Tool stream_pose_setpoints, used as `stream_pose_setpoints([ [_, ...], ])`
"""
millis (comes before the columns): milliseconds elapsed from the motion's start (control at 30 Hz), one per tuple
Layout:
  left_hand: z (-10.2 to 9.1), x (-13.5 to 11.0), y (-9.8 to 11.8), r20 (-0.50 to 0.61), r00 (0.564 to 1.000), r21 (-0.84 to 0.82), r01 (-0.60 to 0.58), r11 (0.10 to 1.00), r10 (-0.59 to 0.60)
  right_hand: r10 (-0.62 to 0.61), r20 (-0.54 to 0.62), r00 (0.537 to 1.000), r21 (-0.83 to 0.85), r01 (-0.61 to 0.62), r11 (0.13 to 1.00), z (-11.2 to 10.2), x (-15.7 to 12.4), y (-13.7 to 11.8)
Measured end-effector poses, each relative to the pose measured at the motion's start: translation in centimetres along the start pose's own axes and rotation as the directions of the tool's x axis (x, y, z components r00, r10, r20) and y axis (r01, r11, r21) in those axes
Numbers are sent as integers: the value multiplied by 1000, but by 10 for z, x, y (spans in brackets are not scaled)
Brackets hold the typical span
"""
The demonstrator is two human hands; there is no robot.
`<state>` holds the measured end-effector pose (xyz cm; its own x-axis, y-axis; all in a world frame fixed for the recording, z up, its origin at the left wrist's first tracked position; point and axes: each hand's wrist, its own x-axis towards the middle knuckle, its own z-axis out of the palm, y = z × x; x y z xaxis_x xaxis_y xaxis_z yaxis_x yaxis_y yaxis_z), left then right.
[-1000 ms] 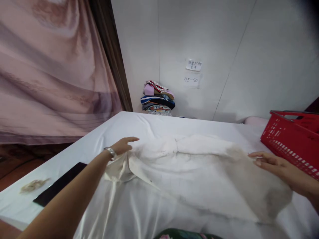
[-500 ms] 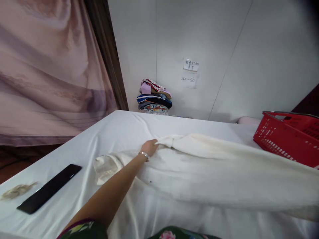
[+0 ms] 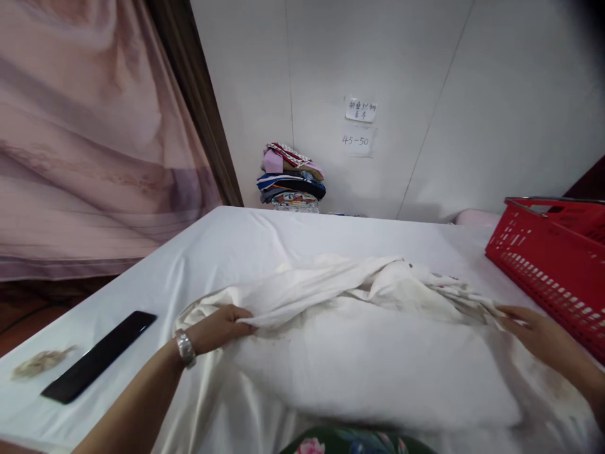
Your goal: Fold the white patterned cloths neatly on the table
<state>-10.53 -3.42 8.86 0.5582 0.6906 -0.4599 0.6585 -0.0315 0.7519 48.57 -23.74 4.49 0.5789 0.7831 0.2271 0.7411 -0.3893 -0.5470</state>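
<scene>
A white garment [image 3: 359,353] lies folded over and bunched across the white-covered table [image 3: 227,246]. My left hand [image 3: 218,328], with a watch on the wrist, pinches a fold of the garment at its left end. At the garment's right end, my right hand [image 3: 536,331] rests with its fingers pressed onto the bunched cloth; whether it grips the fabric I cannot make out.
A red plastic basket [image 3: 548,258] stands at the table's right edge. A black flat object [image 3: 99,356] and a small tan scrap [image 3: 40,361] lie at the left. A stack of folded clothes [image 3: 290,180] sits by the white wall. A pink curtain [image 3: 85,145] hangs on the left.
My left hand pulled back toward me with a fold of the garment. The far part of the garment has been folded over toward me, and my right hand has come back into view at the right end.
</scene>
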Motion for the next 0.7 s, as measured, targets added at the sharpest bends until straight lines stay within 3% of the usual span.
stream_pose_setpoints([
  [67,-3,-4,1,59,998,25,-2,1000,0,-68,155,986,101,53,993,20,9,-30],
  [133,-4,-3,6,33,998,86,-53,995,50,-136,263,955,167,94,981,41,15,-64],
  [200,0,5,12,-96,990,171,-91,981,108,-145,301,943,139,107,985,63,18,-95],
  [300,14,27,21,-295,927,331,-129,935,233,-149,451,880,93,119,988,87,7,-134],
  [367,26,45,24,-326,891,442,-152,884,316,-208,583,786,195,113,974,92,-13,-154],
  [400,31,55,25,-325,885,490,-145,860,334,-258,650,715,272,98,957,91,-26,-162],
  [500,47,82,22,-314,892,611,-72,789,324,-392,796,462,425,36,905,70,-63,-178],
  [533,52,89,20,-309,893,644,-56,763,326,-398,826,399,434,0,901,60,-72,-179],
  [567,56,96,18,-305,893,671,-45,740,330,-387,846,368,433,-49,900,51,-79,-178],
  [600,58,102,17,-300,895,690,-36,723,331,-363,859,362,426,-107,899,43,-83,-174],
  [633,59,106,16,-296,898,700,-26,714,324,-327,863,384,416,-177,892,37,-85,-168],
  [700,53,111,17,-303,902,690,-14,724,307,-208,837,506,416,-342,843,28,-83,-150],
])
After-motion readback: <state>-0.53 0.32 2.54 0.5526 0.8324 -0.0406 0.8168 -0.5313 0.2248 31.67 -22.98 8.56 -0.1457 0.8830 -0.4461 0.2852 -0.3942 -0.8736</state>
